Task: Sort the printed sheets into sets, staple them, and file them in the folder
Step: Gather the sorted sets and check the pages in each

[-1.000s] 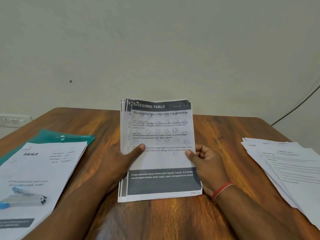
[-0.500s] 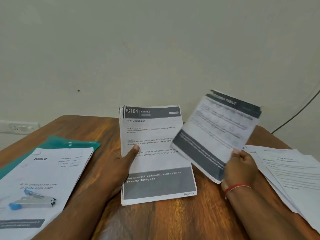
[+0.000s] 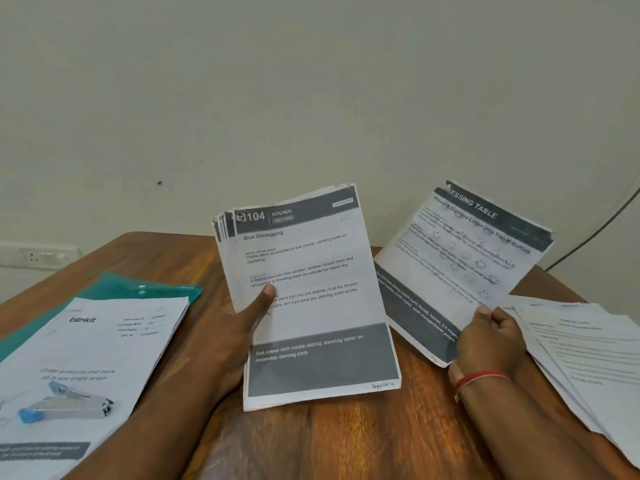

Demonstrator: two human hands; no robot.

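One stack (image 3: 311, 306) in left hand (image 3: 239, 327), fingers hidden behind, blurred pages (image 3: 460, 258) in right hand (image 3: 491, 341)

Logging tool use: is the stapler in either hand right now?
No, the stapler lies on the blinkit sheet; the left hand holds the paper stack, the right hand another printout.

Soft, even, somewhat dim light casts only faint shadows and a mild sheen on the wooden worktop (image 3: 329, 445), the sheet (image 3: 460, 258) in the right hand (image 3: 491, 341) is smeared by blur, and wide-angle distortion bends the frame's edges.
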